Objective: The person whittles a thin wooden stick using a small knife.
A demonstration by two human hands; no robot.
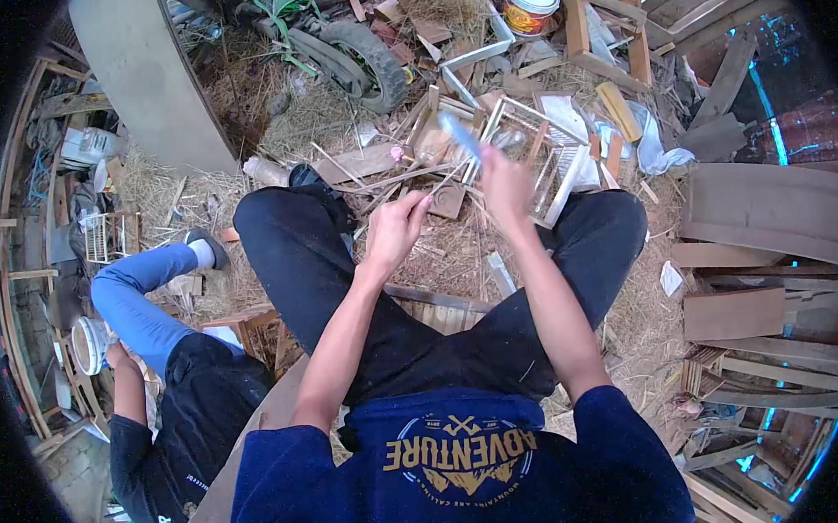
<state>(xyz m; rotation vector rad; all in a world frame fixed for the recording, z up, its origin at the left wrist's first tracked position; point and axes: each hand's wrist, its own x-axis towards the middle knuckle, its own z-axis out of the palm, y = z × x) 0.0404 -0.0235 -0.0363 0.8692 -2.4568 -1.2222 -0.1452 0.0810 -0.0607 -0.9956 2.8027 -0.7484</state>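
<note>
In the upper middle of the frame, the person's right hand (507,187), blurred, is closed around the handle of a knife (458,136), its pale blade pointing up and to the left. Just left of it, the left hand (399,230) has its fingers curled in, thumb against forefinger, and seems to pinch the end of a thin wooden strip (447,179); the tip of the grip is too small to make out fully. Beneath the strip lies a square wooden block (447,202), and right of the right hand a slatted frame (568,185) leans near the knee. Straw (438,270) covers the floor. At the lower left, another person's hand (116,355) touches a white bucket (88,346).
</note>
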